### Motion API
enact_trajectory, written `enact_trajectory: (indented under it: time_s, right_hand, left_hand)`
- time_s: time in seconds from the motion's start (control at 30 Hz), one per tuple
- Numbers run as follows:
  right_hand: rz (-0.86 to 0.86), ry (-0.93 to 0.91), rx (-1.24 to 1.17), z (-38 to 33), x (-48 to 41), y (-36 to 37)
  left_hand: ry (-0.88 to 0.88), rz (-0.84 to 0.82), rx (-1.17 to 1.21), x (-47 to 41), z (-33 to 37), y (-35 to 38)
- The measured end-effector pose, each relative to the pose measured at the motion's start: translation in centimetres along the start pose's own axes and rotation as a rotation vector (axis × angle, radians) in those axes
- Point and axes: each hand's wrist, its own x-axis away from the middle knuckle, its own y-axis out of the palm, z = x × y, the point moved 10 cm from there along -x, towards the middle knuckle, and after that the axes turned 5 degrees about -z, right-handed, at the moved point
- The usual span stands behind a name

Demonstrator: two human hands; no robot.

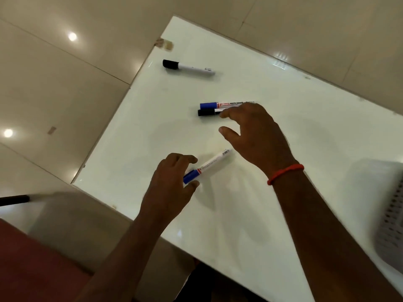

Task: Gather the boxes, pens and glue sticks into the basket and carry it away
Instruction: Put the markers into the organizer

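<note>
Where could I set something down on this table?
Bare: the stretch between the right hand and the basket, and the far side beyond the paired markers. Crowded: the middle, with the left hand at a blue-capped marker; a black-capped marker takes the far-left corner.

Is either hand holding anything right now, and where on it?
The left hand has thumb and fingers either side of the near marker at its blue cap; whether they grip it cannot be told. The right hand holds nothing.
</note>
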Motion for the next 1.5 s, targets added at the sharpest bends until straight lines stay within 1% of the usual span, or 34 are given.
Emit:
enact_trajectory:
  time_s: [0.1, 0.23, 0.33, 0.5, 0.57, 0.7, 0.77, 0.83, 0.93, 0.97, 1.03, 1.23, 1.4, 1.5]
  right_hand:
    - [-0.039, 0.016, 0.105, -0.7, -2.4, 1.7]
    - [0.016, 0.092, 0.172, 0.1, -3.9, 3.0]
    - [0.085, 0.102, 0.219, 0.2, -4.1, 3.1]
    - [0.076, 0.090, 0.313, 0.3, -3.5, 3.6]
    - [0.079, 0.078, 0.352, 0.4, -3.0, 3.6]
    - [0.061, 0.050, 0.377, 0.8, -1.9, 3.3]
    - [0.067, 0.055, 0.338, 1.3, -1.1, 2.6]
    - [0.104, 0.089, 0.272, 2.0, 0.2, 1.4]
    - [0.155, 0.165, 0.007, 3.7, 2.5, -0.3]
    - [0.162, 0.161, -0.049, 4.0, 3.4, -0.7]
    - [0.174, 0.135, -0.086, 4.3, 5.4, -1.4]
    - [0.289, 0.116, -0.318, 7.0, 11.7, -5.4]
    - [0.473, 0.103, -0.483, 10.0, 16.7, -11.5]
    - [0.607, 0.122, -0.534, 12.7, 20.1, -15.4]
  left_hand:
    - [-0.011, -0.018, 0.014, -0.5, -1.0, 0.2]
    - [-0.003, -0.001, 0.028, -0.9, -1.6, 0.4]
    - [-0.013, -0.003, 0.039, -1.2, -1.9, 0.5]
    - [0.014, 0.025, 0.056, -1.1, -2.1, 0.2]
    - [0.028, 0.066, 0.110, -1.0, -2.0, -0.3]
    - [0.097, 0.207, 0.208, -0.6, -1.0, -2.3]
    - [0.105, 0.259, 0.269, -0.3, -0.5, -3.1]
    - [0.064, 0.297, 0.360, -0.1, -0.3, -3.6]
    - [0.055, 0.325, 0.449, 0.1, 0.8, -4.1]
    - [0.066, 0.333, 0.474, 0.2, 1.4, -4.3]
    - [0.097, 0.356, 0.509, 0.4, 3.1, -4.7]
    - [0.177, 0.419, 0.568, 1.3, 9.9, -5.2]
    - [0.258, 0.441, 0.570, 1.7, 16.5, -3.8]
    - [0.300, 0.438, 0.612, 1.9, 21.0, -2.3]
